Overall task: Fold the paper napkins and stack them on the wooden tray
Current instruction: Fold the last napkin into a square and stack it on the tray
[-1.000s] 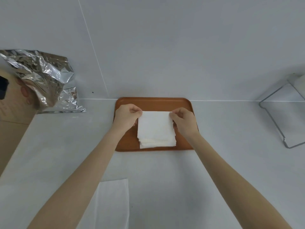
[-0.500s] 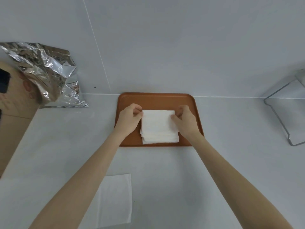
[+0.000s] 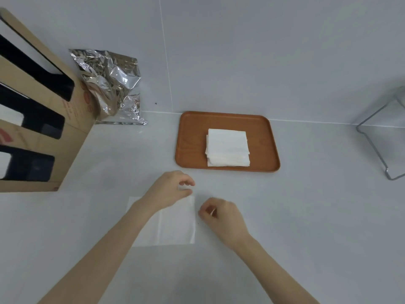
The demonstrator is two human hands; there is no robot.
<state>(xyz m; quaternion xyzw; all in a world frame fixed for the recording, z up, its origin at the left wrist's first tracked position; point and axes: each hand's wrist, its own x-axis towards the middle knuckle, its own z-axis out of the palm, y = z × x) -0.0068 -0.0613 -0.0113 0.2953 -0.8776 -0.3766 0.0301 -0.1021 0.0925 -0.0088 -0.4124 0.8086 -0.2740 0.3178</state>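
Observation:
The wooden tray (image 3: 190,141) lies on the white counter by the back wall. A stack of folded white napkins (image 3: 228,147) rests in its middle, with no hand on it. Nearer to me, a flat unfolded napkin (image 3: 175,224) lies on the counter. My left hand (image 3: 169,191) hovers over its far right corner, thumb and forefinger slightly apart just above the paper. My right hand (image 3: 221,216) is beside the napkin's right edge, fingers curled in, with nothing visible in it. My left forearm covers part of the napkin.
A cardboard box (image 3: 37,119) with black cut-outs stands at the left. A crumpled silver foil bag (image 3: 111,84) leans by the wall behind it. A wire rack (image 3: 381,139) sits at the right edge.
Both hands let go of the folded napkin on the tray stack and drew back toward me, down to the flat napkin. The view shifted, showing more of the cardboard box.

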